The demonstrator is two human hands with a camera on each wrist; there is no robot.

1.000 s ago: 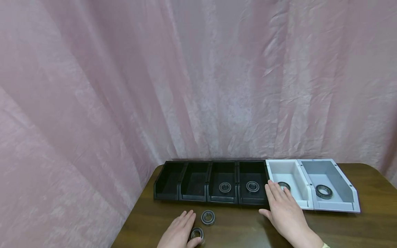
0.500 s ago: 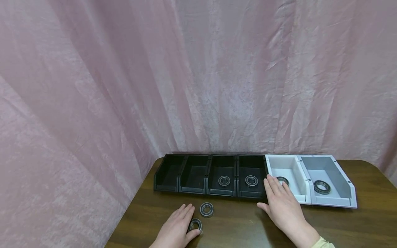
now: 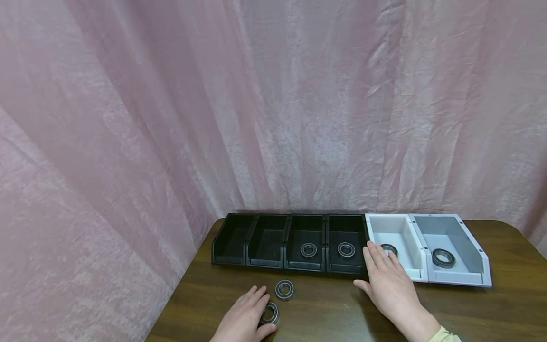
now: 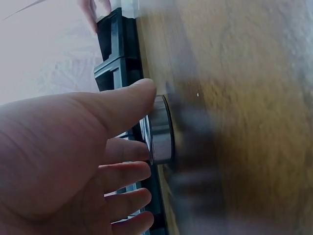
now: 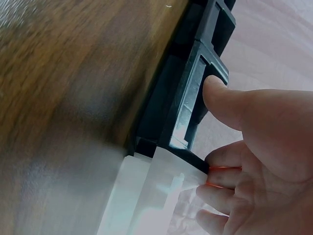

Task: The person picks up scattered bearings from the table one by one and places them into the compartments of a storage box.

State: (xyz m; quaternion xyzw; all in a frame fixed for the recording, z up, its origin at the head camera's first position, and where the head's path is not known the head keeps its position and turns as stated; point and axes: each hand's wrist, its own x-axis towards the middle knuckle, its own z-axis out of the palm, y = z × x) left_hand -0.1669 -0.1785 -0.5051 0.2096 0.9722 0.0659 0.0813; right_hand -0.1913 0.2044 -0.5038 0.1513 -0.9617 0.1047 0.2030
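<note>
My left hand point(image 3: 242, 317) is at the front of the table, its thumb and index finger pinching the sides of a metal ball bearing point(image 3: 270, 313). In the left wrist view this bearing point(image 4: 161, 131) shows its shiny outer rim beside the thumb tip. A second bearing point(image 3: 284, 289) lies flat just beyond it. My right hand point(image 3: 391, 287), fingers extended and holding nothing, is over the front of the white bin point(image 3: 415, 256) beside the black bin point(image 3: 348, 271). It partly hides a bearing point(image 3: 389, 249) inside the white bin.
Several black bins, the white bin and a grey bin point(image 3: 463, 278) stand in a row along the back of the wooden table point(image 3: 325, 308). Bearings lie in two black bins point(image 3: 308, 250) and in the grey one. A pink curtain point(image 3: 299, 118) hangs behind.
The head view shifted slightly at first. My left index finger has bent in toward the nearer bearing, and the thumb has drawn back a little along its side. The right hand stays put.
</note>
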